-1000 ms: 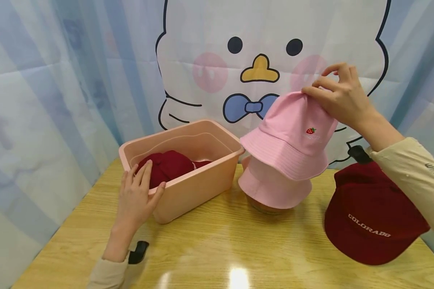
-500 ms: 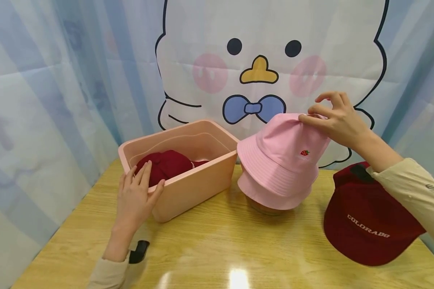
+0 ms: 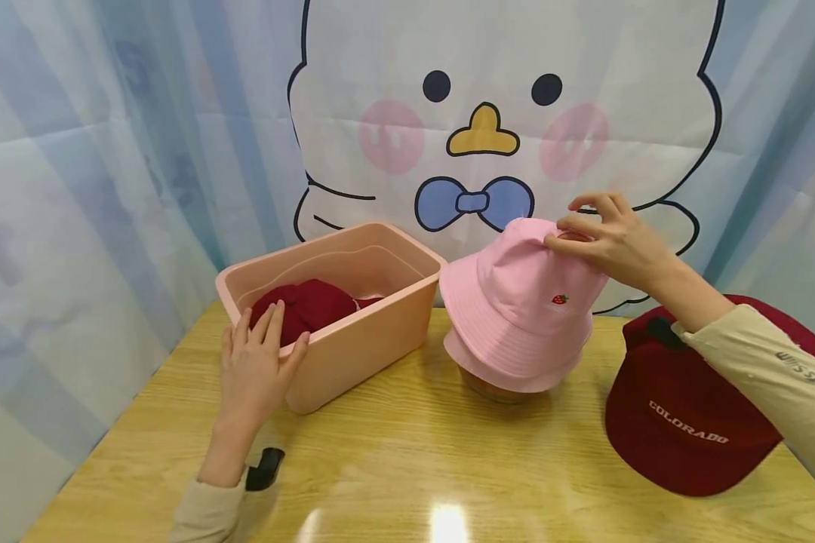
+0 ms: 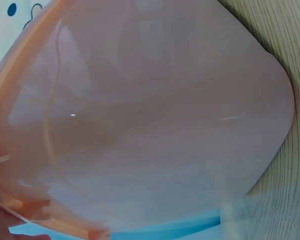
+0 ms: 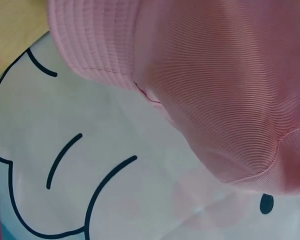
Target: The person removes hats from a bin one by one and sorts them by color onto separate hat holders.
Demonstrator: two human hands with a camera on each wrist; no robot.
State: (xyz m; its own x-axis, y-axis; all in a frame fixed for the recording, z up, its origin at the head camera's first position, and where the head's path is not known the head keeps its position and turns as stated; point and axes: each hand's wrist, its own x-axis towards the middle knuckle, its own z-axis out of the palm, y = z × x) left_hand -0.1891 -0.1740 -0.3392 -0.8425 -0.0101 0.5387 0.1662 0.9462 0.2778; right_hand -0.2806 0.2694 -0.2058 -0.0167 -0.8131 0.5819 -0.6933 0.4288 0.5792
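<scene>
My right hand (image 3: pixel 618 240) pinches the crown of a pink bucket hat (image 3: pixel 516 290) with a strawberry embroidered on its side. Its fabric also fills much of the right wrist view (image 5: pixel 220 85). Beneath it, a second pink brim (image 3: pixel 469 358) shows, tilted differently, over a round brownish support (image 3: pixel 502 388) mostly covered by the hats. At the left, my left hand (image 3: pixel 256 377) rests with straight fingers over the near rim corner of a peach plastic bin (image 3: pixel 367 347). Inside the bin lies a dark red cap (image 3: pixel 312 302). In the left wrist view the bin's outer wall (image 4: pixel 155 110) fills the frame.
A dark red cap lettered COLORADO (image 3: pixel 693 400) stands at the right, partly behind my right sleeve (image 3: pixel 761 362). The wooden table (image 3: pixel 407 467) reaches toward me. Behind it hangs a curtain (image 3: pixel 353 60) printed with a cartoon bird.
My right hand has come down and slightly left, lowering the pink bucket hat over the second one, which is now mostly covered. My left hand has stayed at the bin's rim.
</scene>
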